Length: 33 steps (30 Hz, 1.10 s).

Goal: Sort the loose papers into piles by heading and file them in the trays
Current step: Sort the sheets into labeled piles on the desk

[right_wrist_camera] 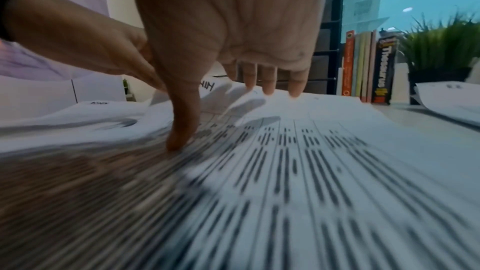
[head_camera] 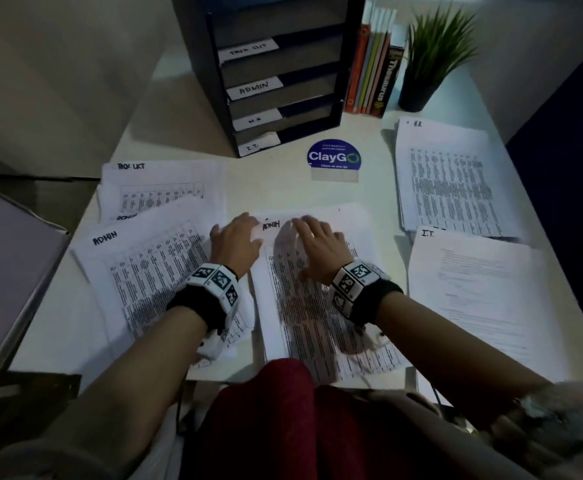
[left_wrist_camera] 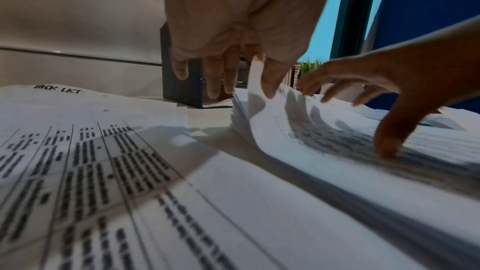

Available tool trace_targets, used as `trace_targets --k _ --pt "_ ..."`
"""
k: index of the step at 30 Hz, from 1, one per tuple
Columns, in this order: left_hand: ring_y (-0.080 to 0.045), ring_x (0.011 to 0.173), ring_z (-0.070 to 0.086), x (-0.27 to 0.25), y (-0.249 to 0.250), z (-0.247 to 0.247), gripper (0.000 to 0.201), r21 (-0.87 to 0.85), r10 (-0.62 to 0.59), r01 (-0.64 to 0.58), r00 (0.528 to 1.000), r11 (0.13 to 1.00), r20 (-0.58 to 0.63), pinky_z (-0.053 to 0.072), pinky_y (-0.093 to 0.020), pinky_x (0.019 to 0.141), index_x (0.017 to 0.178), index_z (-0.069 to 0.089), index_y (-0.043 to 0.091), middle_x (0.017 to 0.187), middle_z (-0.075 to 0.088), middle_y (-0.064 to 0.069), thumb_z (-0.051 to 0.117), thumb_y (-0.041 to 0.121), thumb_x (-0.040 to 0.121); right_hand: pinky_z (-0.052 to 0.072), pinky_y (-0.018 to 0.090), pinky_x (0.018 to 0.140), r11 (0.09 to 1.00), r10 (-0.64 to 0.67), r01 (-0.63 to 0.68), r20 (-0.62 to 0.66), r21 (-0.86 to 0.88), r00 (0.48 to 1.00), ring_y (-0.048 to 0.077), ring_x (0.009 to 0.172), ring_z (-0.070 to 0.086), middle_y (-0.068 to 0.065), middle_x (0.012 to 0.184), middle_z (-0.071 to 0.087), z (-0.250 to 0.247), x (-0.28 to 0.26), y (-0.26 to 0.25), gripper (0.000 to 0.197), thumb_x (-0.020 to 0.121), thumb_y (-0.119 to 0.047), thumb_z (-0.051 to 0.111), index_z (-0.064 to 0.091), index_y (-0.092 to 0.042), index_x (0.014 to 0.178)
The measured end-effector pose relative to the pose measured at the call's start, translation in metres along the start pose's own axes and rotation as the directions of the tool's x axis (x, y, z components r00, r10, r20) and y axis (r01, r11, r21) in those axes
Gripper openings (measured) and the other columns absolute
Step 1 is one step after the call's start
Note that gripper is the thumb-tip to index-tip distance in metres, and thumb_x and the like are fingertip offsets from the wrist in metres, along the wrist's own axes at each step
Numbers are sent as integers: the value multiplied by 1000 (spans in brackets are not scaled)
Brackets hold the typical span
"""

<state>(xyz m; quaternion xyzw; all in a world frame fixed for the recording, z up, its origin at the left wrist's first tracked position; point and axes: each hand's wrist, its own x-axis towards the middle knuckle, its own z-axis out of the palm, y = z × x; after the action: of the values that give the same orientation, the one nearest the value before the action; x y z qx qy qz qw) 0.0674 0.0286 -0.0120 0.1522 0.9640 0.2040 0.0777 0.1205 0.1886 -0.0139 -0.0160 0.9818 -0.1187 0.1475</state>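
Five groups of paper lie on the pale desk (head_camera: 276, 188): a TASK LIST pile (head_camera: 165, 188) at far left, a loose ADMIN sheaf (head_camera: 137, 271) fanned in front of it, a central ADMIN pile (head_camera: 321, 306) under both hands, an H.R. pile (head_camera: 449, 181) at far right and an I.T. pile (head_camera: 480, 289) nearer on the right. The left hand (head_camera: 236, 240) has its grip on the upper left corner of the central ADMIN pile, thumb and fingers pinching the top sheets, which curl upward there in the left wrist view. The right hand (head_camera: 317, 247) has its grip released, fingers spread and nearly straight above the sheet, only the thumb tip pressing the print. At the back stands one black tray rack (head_camera: 276, 74); four of its slots carry labels: TASK LIST, ADMIN, H.R., I.T., top to bottom. Beside it on the right is a row of about six upright books (head_camera: 373, 74), one of them a Thesaurus, then one potted plant (head_camera: 432, 60) in a black pot. One round blue ClayGo sticker (head_camera: 334, 157) sits on the desk between rack and papers. The room is dim, with a pale wall to the left and a dark blue panel on the right.
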Motion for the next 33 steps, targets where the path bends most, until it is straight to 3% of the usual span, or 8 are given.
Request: trace_targets --k 4,9,14,17,21,25,29,33 --pt "-20 139 28 -2 -7 5 23 -59 76 -74 996 996 36 17 -41 114 110 64 3 149 33 -9 48 11 94 7 54 112 996 -24 27 38 -82 999 26 143 0 1 156 -2 -9 12 -5 119 63 -30 82 -2 -23 147" --pt "-30 111 56 -7 -7 -1 33 -424 -33 25 999 905 -12 43 -33 91 94 66 -4 115 61 -15 52 26 93 3 56 112 991 -21 19 -19 -133 1000 24 143 3 3 155 6 -6 3 -4 104 67 -34 79 11 -23 145" --pt "-25 100 61 -2 -2 -8 25 -534 -137 86 989 841 -58 47 -32 91 116 60 14 105 68 -12 49 22 95 0 56 112 989 0 -8 -58 -148 998 24 143 2 1 156 3 5 -13 -5 91 81 -33 66 4 -21 147" --pt "-25 90 64 3 0 -4 21 -468 -76 38 995 883 -62 49 -33 89 109 65 15 94 70 -13 54 14 91 -4 55 111 988 -12 5 -45 -155 999 25 144 -8 -2 156 -8 12 -17 -7 86 90 -23 55 -9 -18 147" --pt "-16 53 43 3 1 2 23 -468 -31 16 999 883 -26 38 -25 55 108 57 12 68 53 -9 46 1 91 -10 53 110 990 -22 18 -29 -139 999 28 142 -17 -1 155 -18 14 -17 -4 88 91 -20 52 -17 -16 145" --pt "-16 66 47 3 0 1 24 -437 9 -12 1000 899 -10 37 -24 66 91 53 11 84 55 -6 39 -8 87 -15 49 106 990 -40 41 10 -135 999 29 140 -21 0 154 -22 13 -15 0 95 90 -28 56 -20 -14 144" --pt "-17 86 57 4 2 -11 16 -510 -41 92 993 855 110 43 -27 80 86 64 10 88 63 -2 50 13 91 -10 52 110 989 -65 68 29 -133 997 30 140 -20 1 153 -23 11 -13 2 97 88 -29 58 -21 -14 144" --pt "-8 71 56 4 0 -14 29 -539 -32 103 990 836 139 42 -17 68 87 71 5 75 64 1 62 32 86 -12 51 109 987 -81 86 42 -136 996 30 140 -22 2 153 -25 10 -11 5 98 88 -33 57 -22 -13 143"
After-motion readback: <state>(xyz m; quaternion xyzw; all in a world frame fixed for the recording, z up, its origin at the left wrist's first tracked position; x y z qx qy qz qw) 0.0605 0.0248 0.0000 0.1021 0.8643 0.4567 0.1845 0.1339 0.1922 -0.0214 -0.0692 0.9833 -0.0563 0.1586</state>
